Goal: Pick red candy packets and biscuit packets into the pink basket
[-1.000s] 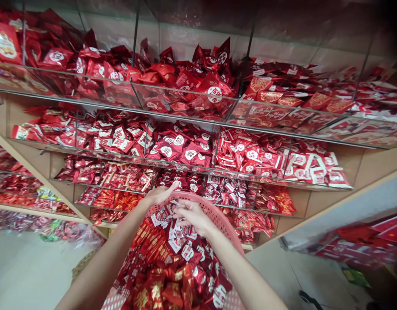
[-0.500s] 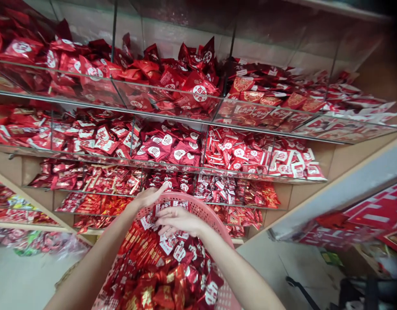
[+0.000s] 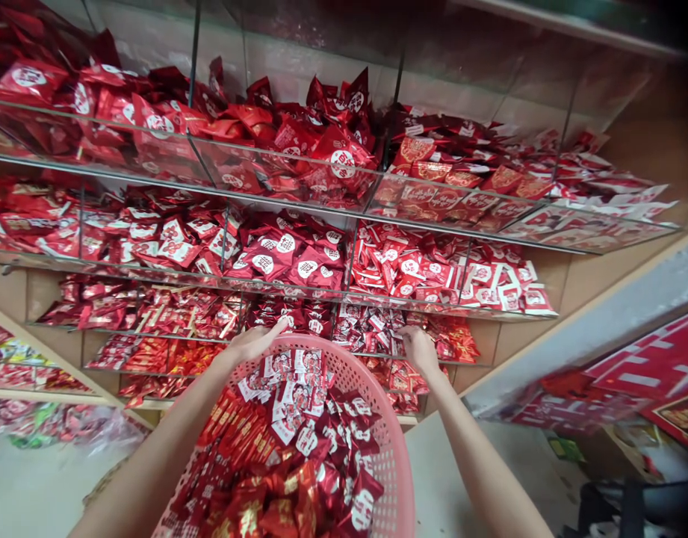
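Observation:
My left hand (image 3: 256, 345) grips the far left rim of a pink plastic basket (image 3: 398, 448), thumb stretched along the edge. Inside the basket lie small white-and-red wrapped candies (image 3: 296, 385), orange-red stick packets (image 3: 237, 422), dark red packets with white print (image 3: 360, 501) and red-gold packets (image 3: 279, 515). My right hand (image 3: 420, 350) is beyond the basket's right side, at a lower shelf compartment of small white-and-red candies (image 3: 377, 329). Its fingers are curled together toward the candies; whatever is in them is hidden.
Tiered shelves with clear dividers and a glass front lip (image 3: 299, 198) hold red packets (image 3: 344, 161) above the basket. Maroon packets (image 3: 284, 250) fill a middle compartment. A wooden side panel (image 3: 523, 336) edges the shelves at right. Red printed goods (image 3: 646, 366) stand farther right.
My right hand has moved from over the white-and-red candies inside the basket out to the right, to the shelf compartment. My left hand stays on the basket rim.

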`<state>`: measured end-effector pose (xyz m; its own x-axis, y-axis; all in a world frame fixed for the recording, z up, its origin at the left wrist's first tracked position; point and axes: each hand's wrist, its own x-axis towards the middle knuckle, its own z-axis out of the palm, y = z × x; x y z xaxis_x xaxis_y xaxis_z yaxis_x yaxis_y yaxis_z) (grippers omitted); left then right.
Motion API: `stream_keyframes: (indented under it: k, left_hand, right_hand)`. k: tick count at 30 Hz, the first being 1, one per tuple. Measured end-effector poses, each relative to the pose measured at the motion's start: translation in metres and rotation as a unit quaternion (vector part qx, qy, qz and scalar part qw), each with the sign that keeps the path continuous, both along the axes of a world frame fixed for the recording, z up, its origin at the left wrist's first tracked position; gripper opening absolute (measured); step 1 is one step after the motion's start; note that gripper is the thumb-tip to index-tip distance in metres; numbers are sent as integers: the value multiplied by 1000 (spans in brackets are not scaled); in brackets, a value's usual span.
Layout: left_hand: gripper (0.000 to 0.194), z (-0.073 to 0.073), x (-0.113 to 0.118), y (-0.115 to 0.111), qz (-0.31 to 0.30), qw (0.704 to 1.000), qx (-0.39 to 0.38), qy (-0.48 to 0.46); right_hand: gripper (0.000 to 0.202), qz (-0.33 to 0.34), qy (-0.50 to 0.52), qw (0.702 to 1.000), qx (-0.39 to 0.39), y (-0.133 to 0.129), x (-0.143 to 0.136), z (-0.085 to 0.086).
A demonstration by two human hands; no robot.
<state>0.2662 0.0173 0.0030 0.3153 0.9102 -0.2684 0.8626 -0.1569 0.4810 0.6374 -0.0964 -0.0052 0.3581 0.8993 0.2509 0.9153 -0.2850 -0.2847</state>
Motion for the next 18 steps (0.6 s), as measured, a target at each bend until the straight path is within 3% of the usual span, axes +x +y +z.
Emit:
stream_keyframes:
  k: [3, 5, 11, 18]
  left_hand:
    - [89, -1, 0, 0, -2, 1000, -5, -2]
    - [88, -1, 0, 0, -3, 1000, -6, -2]
    - [90, -3, -1, 0, -8, 1000, 3, 6]
    - [90, -5, -1, 1, 0, 1000, 7, 2]
  right_hand:
    - [38, 118, -45, 991, -32, 0, 9, -6]
    - [41, 164, -62, 983, -59, 3, 11, -9]
    - [32, 188, -67, 977, -77, 9, 14, -9]
    - [21, 260, -9, 966, -8, 7, 28, 4]
